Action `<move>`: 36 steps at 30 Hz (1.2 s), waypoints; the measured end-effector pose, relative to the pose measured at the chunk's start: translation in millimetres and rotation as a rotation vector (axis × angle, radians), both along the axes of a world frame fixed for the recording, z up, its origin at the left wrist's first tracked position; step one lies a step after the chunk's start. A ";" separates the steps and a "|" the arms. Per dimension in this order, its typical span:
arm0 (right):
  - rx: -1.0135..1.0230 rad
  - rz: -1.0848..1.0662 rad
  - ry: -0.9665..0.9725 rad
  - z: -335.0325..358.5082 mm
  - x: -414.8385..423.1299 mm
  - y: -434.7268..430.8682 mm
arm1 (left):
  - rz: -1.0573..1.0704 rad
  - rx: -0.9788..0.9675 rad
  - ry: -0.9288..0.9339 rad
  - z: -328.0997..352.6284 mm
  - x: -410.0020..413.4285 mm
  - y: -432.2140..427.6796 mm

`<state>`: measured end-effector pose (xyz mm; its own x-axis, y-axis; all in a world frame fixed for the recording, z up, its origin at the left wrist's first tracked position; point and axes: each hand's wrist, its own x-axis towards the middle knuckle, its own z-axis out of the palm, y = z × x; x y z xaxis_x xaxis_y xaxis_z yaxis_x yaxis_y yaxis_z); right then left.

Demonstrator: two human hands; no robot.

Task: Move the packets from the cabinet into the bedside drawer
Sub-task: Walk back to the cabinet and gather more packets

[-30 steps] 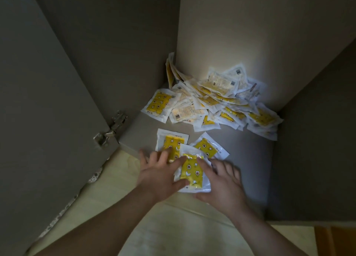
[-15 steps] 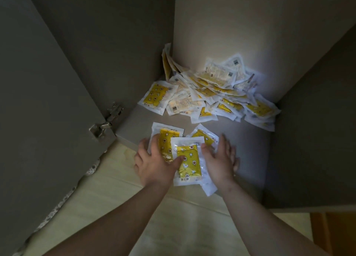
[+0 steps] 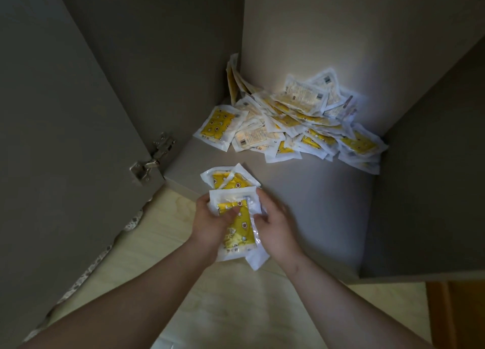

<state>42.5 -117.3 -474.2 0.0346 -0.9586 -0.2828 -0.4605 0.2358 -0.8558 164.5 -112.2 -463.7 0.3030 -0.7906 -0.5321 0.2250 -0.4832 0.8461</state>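
A small stack of yellow-and-white packets (image 3: 237, 226) sits between both hands at the front edge of the grey cabinet shelf (image 3: 322, 204). My left hand (image 3: 210, 224) grips the stack from the left, thumb laid across the top packet. My right hand (image 3: 275, 225) holds its right edge with curled fingers. Two more packets (image 3: 231, 179) fan out from behind the stack's far end. A large loose pile of packets (image 3: 296, 123) lies in the shelf's back corner. The bedside drawer is not in view.
The cabinet door (image 3: 65, 138) stands open on the left, with a metal hinge (image 3: 151, 159) at the shelf corner. The cabinet's right wall (image 3: 433, 165) closes in that side. Pale wooden floor (image 3: 236, 309) lies below the shelf.
Both hands have closed in on the front packets, gathered them into one stack and lifted it toward me off the shelf edge. The view has shifted slightly.
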 end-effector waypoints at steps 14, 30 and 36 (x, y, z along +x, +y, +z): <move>0.161 -0.079 -0.065 8.9 -21.1 -6.4 | 0.037 0.148 0.216 -1.3 16.2 7.5; -0.162 -0.017 0.033 37.6 1.7 -4.9 | 0.047 0.123 0.218 12.3 6.8 9.1; -0.097 0.078 0.071 0.0 3.5 6.4 | -0.006 0.117 0.223 18.1 5.2 11.7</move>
